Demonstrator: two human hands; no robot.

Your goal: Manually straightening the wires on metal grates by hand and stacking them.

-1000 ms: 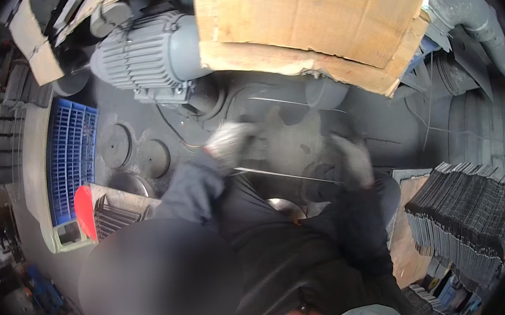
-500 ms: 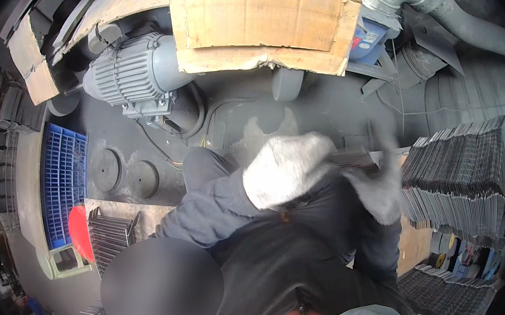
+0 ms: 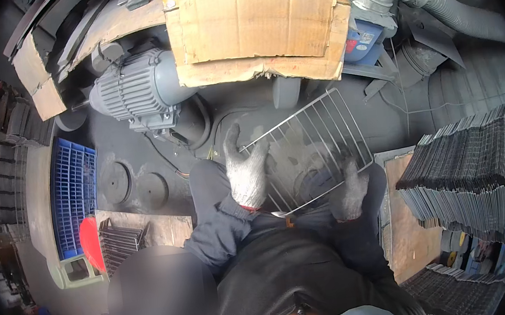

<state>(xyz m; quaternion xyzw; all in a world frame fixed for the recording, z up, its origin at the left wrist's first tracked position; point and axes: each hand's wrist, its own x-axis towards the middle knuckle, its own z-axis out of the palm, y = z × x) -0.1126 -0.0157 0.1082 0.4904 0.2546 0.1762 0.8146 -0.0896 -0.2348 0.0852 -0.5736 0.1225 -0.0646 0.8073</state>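
A rectangular metal wire rack (image 3: 289,119) with thin parallel bars is held tilted over my lap. My left hand (image 3: 247,176), in a pale knitted glove, is at the rack's left end. Its thumb and fingers are spread around the rail there. My right hand (image 3: 351,193), gloved too, has its fingers on the rack's lower right edge. Parts of the rack behind the gloves are hidden.
A tall stack of wire racks (image 3: 458,179) stands at my right beside a wooden board (image 3: 411,233). More racks (image 3: 119,239) lie at left, near a blue crate (image 3: 75,194). Ahead are a grey motor (image 3: 134,87), cardboard (image 3: 257,22) and a flexible duct (image 3: 453,13).
My hands, blurred and higher up before, are now lower and steadier. The left has moved left and down, the right leftward. The wire rack now shows plainly between them.
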